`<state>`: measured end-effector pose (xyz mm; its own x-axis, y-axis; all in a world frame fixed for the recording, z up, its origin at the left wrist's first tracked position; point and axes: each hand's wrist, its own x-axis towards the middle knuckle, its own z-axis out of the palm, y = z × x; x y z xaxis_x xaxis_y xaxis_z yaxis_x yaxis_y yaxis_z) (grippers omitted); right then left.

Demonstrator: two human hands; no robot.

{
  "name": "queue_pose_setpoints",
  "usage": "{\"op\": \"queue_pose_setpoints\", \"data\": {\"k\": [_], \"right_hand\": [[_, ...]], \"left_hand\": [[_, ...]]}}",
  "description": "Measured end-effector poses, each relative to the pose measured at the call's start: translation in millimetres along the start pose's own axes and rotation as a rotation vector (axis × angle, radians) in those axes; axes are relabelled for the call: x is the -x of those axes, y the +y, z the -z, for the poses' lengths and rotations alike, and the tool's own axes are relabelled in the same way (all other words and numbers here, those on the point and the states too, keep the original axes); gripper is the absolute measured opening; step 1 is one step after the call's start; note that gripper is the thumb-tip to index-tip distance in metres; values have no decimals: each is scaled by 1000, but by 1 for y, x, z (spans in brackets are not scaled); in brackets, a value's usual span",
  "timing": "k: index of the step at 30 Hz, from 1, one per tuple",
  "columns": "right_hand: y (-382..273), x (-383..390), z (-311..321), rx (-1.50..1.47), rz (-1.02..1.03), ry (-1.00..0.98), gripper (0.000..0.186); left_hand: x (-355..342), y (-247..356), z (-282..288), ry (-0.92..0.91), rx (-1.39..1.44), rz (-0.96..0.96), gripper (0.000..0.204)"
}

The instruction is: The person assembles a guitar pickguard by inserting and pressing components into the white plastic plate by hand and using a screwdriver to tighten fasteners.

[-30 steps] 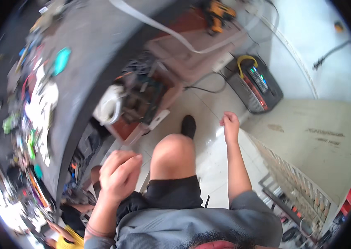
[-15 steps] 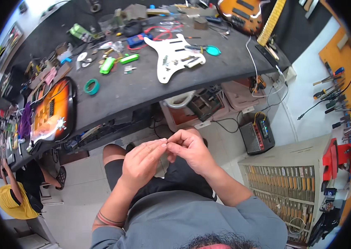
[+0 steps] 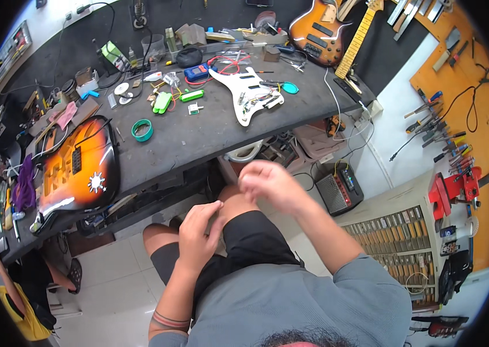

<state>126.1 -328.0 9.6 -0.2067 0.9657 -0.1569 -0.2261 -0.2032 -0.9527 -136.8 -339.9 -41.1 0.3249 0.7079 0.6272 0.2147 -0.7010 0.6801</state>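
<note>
My left hand (image 3: 198,228) hovers above my lap, fingers loosely together and stretched forward, with the thumb a little apart. Nothing shows between its fingers. Raised to the right of it is my right hand (image 3: 270,186), between my knee and the bench's front edge. Its fingers are curled and smeared by motion, so I cannot make out what they hold, if anything. On the bench (image 3: 181,139) beyond lie a white guitar pickguard (image 3: 244,92) with wired parts, a small metal part (image 3: 196,109), and a green tape roll (image 3: 142,130).
A sunburst guitar body (image 3: 79,165) rests at the bench's left end; another sunburst guitar (image 3: 319,34) lies at the far right. Bright green cylinders (image 3: 163,102) and a blue meter (image 3: 197,72) are near the pickguard. An amplifier (image 3: 337,191) and drawer cabinet (image 3: 392,237) stand right.
My hands, touching at the fingertips before, have parted. The right one moved up and forward, while the left dropped slightly. The view has shifted, bringing more of the back wall in.
</note>
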Motion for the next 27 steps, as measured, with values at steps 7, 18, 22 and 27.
{"op": "queue_pose_setpoints", "data": {"k": [7,18,22,27], "right_hand": [[-64,-98,149,-143,271,476,7],[-155,-298,132,683,177,366,16],[-159,-330,99,785,62,155,12],[-145,-347,40,1187,170,-13,12]], "left_hand": [[183,-250,-150,-1522,-271,599,43],[224,-267,-182,-1852,289,803,46],[179,-285,-187,-1552,81,728,47],[151,-324,-215,-964,-264,588,49]]}}
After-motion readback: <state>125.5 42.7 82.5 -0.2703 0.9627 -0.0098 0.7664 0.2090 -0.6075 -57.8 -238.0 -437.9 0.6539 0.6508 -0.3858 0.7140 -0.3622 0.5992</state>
